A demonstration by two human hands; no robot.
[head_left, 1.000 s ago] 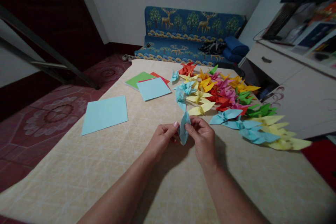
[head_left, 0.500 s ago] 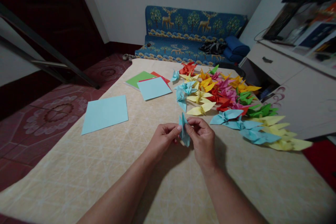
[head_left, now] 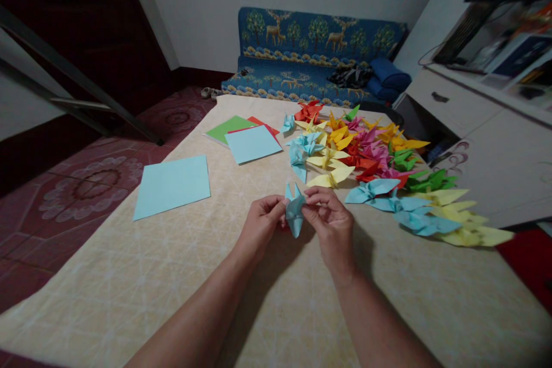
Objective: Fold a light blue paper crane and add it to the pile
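Observation:
Between my two hands is a folded light-blue origami paper (head_left: pixel 295 215), two narrow points up and one point down. My left hand (head_left: pixel 266 219) pinches its left edge between thumb and fingers. On the other edge, my right hand (head_left: pixel 330 221) is closed with thumb and forefinger on the paper. Beyond and to the right lie several folded paper cranes, among them a yellow one (head_left: pixel 331 176) just past my right hand and a light-blue one (head_left: pixel 371 190). A flat light-blue square sheet (head_left: pixel 172 187) lies to the left.
Green, red and light-blue sheets (head_left: pixel 253 145) overlap near the table's far side. The table (head_left: pixel 181 276) has a pale patterned cloth. Behind it stands a blue sofa (head_left: pixel 293 75); a white cabinet (head_left: pixel 487 138) is on the right, a metal frame (head_left: pixel 81 77) on the left.
The folded paper has turned from nearly edge-on to showing its broader face, its two upper points now apart. Both hands still hold it, the left shifted slightly left.

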